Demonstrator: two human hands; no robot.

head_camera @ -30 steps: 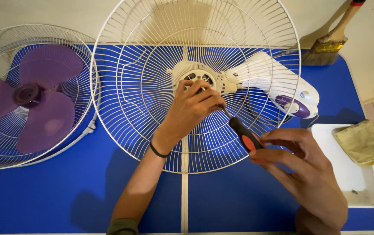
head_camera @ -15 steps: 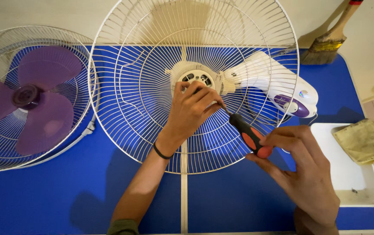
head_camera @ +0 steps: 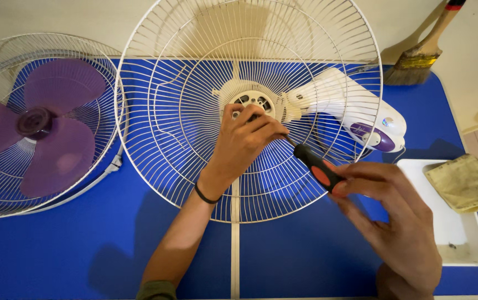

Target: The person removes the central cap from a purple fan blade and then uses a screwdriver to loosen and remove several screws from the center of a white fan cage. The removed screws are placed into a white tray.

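My left hand (head_camera: 244,141) pinches the screwdriver (head_camera: 315,165) tip at the fan hub (head_camera: 250,100). My right hand (head_camera: 394,222), at 4 o'clock, grips the handle; I should keep it straight.

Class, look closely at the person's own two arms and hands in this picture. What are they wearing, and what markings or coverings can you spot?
Both hands are bare, with no gloves or rings visible. The left hand has a thin black band round the wrist, and an olive-green sleeve edge shows far up that forearm, at the frame's bottom. The right hand shows no band, watch or sleeve in view.
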